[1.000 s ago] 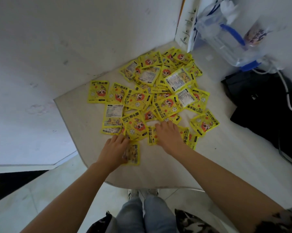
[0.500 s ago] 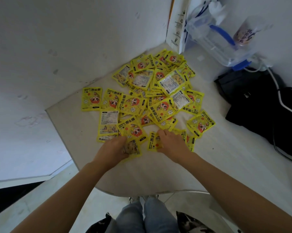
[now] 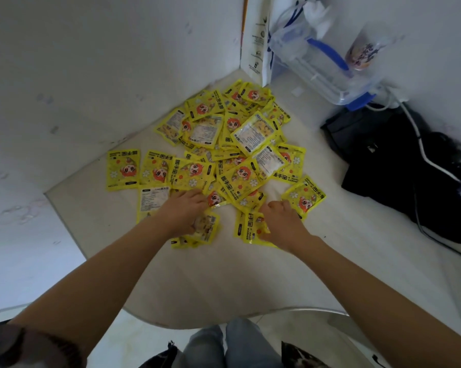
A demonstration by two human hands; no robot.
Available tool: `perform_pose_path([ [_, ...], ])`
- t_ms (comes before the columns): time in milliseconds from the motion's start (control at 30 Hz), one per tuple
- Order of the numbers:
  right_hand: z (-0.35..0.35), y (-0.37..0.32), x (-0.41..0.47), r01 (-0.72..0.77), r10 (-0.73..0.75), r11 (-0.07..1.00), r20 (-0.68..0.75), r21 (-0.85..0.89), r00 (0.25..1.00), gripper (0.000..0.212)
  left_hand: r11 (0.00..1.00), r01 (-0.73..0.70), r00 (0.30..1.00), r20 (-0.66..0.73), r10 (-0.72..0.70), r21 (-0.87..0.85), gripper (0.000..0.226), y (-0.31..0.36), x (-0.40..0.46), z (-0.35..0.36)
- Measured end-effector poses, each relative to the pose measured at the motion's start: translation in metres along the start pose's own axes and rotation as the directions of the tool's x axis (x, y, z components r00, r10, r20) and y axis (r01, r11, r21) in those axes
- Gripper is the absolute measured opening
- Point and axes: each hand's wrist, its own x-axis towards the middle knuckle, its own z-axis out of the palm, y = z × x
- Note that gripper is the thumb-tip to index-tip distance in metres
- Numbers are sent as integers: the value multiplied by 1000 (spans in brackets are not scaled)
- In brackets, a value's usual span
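I'm gathering packets (image 3: 240, 179): left grip (image 3: 186, 211) flat on one, right grip (image 3: 279, 219) curled over another, hold unclear; next, rake more in across the surface (image 3: 224, 282)

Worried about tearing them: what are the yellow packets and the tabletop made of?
The yellow packets: probably thin plastic film, glossy; the sealed edges glint. The tabletop: pale, matte, faintly streaked, maybe laminate or stone; unclear.

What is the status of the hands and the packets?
Left hand rests on near packets. Right hand on packets beside it, grip unclear. Pile spread on table, nothing blocking.
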Motion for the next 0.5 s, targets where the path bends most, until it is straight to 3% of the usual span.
perform_pose_path([
  [167,4,-4,-1,-16,13,998,-39,-59,999,62,988,-108,993,-35,113,110,73,-2,2,10],
  [500,11,-10,-5,-66,54,991,-99,-120,994,66,986,-112,964,-227,137,121,60,-3,-5,14],
])
